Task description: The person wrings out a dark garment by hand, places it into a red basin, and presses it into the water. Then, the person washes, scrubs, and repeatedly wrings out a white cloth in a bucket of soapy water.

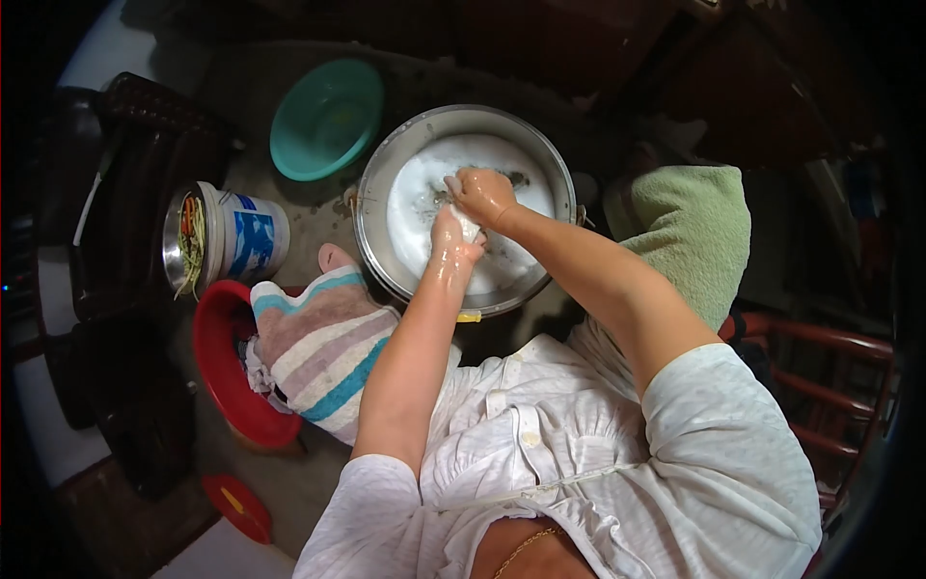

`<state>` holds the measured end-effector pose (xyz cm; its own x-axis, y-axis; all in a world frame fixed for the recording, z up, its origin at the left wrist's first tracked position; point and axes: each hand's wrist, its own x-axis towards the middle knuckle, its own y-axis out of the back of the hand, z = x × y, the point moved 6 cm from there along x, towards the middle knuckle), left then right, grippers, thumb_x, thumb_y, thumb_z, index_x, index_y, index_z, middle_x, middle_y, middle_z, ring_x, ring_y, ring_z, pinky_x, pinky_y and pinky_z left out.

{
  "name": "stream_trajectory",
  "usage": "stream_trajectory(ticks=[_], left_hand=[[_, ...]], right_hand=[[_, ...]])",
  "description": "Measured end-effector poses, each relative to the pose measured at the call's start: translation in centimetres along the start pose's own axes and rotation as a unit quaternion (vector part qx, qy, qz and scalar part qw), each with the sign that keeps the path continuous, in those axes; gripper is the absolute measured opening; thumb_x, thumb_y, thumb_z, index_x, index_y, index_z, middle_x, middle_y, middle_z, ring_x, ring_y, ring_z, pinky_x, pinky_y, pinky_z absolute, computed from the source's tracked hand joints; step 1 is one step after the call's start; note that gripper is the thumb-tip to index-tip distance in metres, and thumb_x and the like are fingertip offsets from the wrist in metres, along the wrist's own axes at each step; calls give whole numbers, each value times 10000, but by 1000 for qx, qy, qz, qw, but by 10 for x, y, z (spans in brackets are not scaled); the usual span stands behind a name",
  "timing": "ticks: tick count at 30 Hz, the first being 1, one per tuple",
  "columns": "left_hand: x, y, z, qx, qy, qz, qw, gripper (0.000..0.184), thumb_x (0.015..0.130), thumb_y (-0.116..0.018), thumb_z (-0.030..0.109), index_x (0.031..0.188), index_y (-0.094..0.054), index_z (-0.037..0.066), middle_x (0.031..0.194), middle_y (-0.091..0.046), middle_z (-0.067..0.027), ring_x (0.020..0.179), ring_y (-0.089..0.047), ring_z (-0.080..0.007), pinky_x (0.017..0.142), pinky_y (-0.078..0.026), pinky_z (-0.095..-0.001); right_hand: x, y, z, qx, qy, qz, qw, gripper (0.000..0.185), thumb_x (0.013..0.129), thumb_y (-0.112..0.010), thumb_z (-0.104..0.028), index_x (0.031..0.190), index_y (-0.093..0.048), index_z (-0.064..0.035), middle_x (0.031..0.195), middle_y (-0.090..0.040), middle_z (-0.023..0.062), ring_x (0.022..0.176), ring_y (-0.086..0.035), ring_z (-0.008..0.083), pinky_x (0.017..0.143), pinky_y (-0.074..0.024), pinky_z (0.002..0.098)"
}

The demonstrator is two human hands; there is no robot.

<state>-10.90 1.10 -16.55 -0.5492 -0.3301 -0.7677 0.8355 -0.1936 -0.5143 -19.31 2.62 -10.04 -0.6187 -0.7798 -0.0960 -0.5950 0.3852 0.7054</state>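
Observation:
Over a large metal pot (368,217) filled with white suds (410,217), my two wet hands are close together. My left hand (455,239) is closed around a bunched white cloth (467,224), which shows in small part between the hands. Just above it, my right hand (484,193) is closed in a fist at the cloth's upper end. Foam and darker water surround both hands inside the pot. The rest of the cloth is hidden by my fingers.
A green basin (326,121) lies beyond the pot to the left. Left are a white bucket (256,236), a metal bowl (174,253) with green and red strips, and a red basin (220,338). Towels, striped (323,338) and green (690,236), cover my legs. A reddish chair (820,333) stands right.

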Motion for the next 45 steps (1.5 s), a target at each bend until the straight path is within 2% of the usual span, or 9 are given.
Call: stream_trajectory(ticks=[4, 8, 13, 16, 23, 30, 36, 44, 45], left_hand=[[-11, 1, 9, 58, 19, 4, 998, 321, 882, -345, 410, 1002, -510, 163, 894, -587, -15, 698, -560, -170, 481, -387, -279], [-25, -8, 50, -16, -66, 27, 997, 278, 884, -398, 343, 969, -512, 104, 839, -566, -52, 640, -507, -161, 472, -354, -279], [-40, 2, 70, 85, -114, 91, 986, 139, 834, -549, 184, 876, -511, 57, 781, -532, -58, 633, -482, -155, 523, -358, -258], [-63, -2, 69, 123, -119, 97, 980, 157, 832, -562, 185, 886, -512, 46, 798, -532, -66, 650, -486, -159, 547, -377, -261], [-74, 1, 44, 61, -109, -21, 992, 240, 872, -498, 276, 986, -508, 64, 924, -536, -77, 822, -528, -197, 720, -464, -311], [-51, 12, 14, -59, -51, -100, 992, 326, 878, -402, 455, 1000, -495, 168, 880, -551, -13, 780, -532, -130, 670, -440, -265], [-76, -15, 14, 115, -16, 82, 990, 385, 883, -346, 456, 1016, -501, 129, 1021, -527, -74, 931, -530, -220, 782, -442, -336], [-46, -3, 13, -117, -17, -261, 958, 375, 875, -314, 404, 1003, -485, 96, 1037, -527, -94, 969, -515, -229, 847, -421, -362], [-61, -18, 14, -58, -25, -45, 997, 363, 877, -306, 400, 995, -491, 110, 973, -550, -74, 897, -535, -207, 736, -453, -367]], right_hand=[[11, -14, 43, 117, -115, -54, 985, 479, 838, -444, -446, 791, -621, -3, 755, -608, 192, 705, -600, 307, 652, -461, 386], [-15, 11, 31, 465, -299, -296, 779, 622, 747, -539, -571, 917, -617, 23, 793, -609, 129, 755, -592, 237, 666, -460, 337], [-11, 48, 9, 372, -150, -278, 873, 227, 595, -570, -41, 821, -568, -26, 752, -563, 94, 700, -555, 178, 578, -459, 305], [-19, 65, -6, 488, -154, -167, 843, 173, 608, -531, -2, 774, -557, -47, 703, -540, 71, 654, -537, 173, 544, -445, 289], [-67, 64, -81, 495, -69, -122, 858, 127, 638, -527, -58, 747, -591, -43, 691, -584, 80, 593, -554, 172, 525, -450, 291], [-84, 42, -101, 80, 216, -27, 973, 208, 749, -563, -271, 715, -582, -67, 702, -592, 173, 621, -569, 342, 580, -463, 404], [-38, 34, -55, 50, 16, -17, 998, 290, 774, -503, -327, 727, -606, -60, 704, -602, 173, 671, -582, 348, 617, -464, 428], [-63, 44, -85, 37, 121, -10, 992, 283, 746, -493, -312, 758, -621, -60, 731, -608, 171, 717, -583, 351, 677, -458, 433], [-52, 39, -64, 43, 59, -5, 997, 312, 763, -480, -328, 743, -614, -47, 730, -606, 175, 721, -583, 351, 679, -455, 427]])
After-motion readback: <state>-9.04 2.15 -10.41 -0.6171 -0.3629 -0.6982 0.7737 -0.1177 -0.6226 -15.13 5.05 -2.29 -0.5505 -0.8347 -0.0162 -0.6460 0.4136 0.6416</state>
